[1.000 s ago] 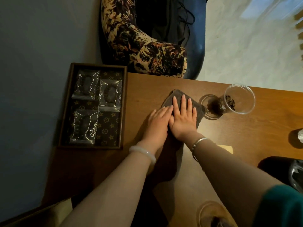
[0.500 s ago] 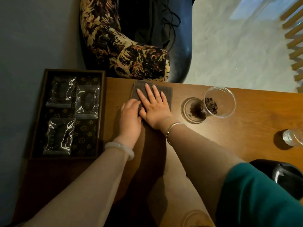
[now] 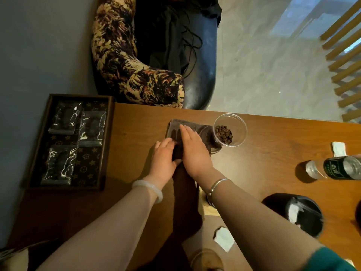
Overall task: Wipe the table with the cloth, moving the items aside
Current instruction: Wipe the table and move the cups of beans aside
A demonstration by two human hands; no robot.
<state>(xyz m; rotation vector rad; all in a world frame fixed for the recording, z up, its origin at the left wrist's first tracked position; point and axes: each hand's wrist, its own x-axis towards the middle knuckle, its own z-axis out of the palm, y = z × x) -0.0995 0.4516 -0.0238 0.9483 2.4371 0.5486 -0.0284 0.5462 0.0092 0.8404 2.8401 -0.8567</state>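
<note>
1. We see the cloth [image 3: 175,127], dark grey and folded into a flat rectangle, lying on the wooden bench [image 3: 273,157] close to its far edge, between the tray [image 3: 109,145] and the clear plastic cup [image 3: 244,132]
2. The right hand [image 3: 193,151] lies palm down on the cloth, fingers straight and together, pointing away and slightly left; its grip is apart, pressing flat and closed on nothing
3. The left hand [image 3: 166,155] sits just beside it, fingers loosely bent, fingertips at the cloth's near left edge; its grip is relaxed and holds nothing, and we cannot tell whether the palm rests on cloth or shadow
4. A pale bangle [image 3: 154,187] rings the left wrist, a silver bracelet [image 3: 218,182] the right
5. The cup, with coffee beans [image 3: 223,133] in its bottom, stands just beside the cloth's right edge, blocking that side; we cannot tell if they touch
6. The tray, at the bench's left end, holds clear zip bags [image 3: 62,118]
7. Further right lie a water bottle [image 3: 341,168] on its side and a paper scrap [image 3: 339,148]; another scrap [image 3: 223,238] lies near the right forearm
</note>
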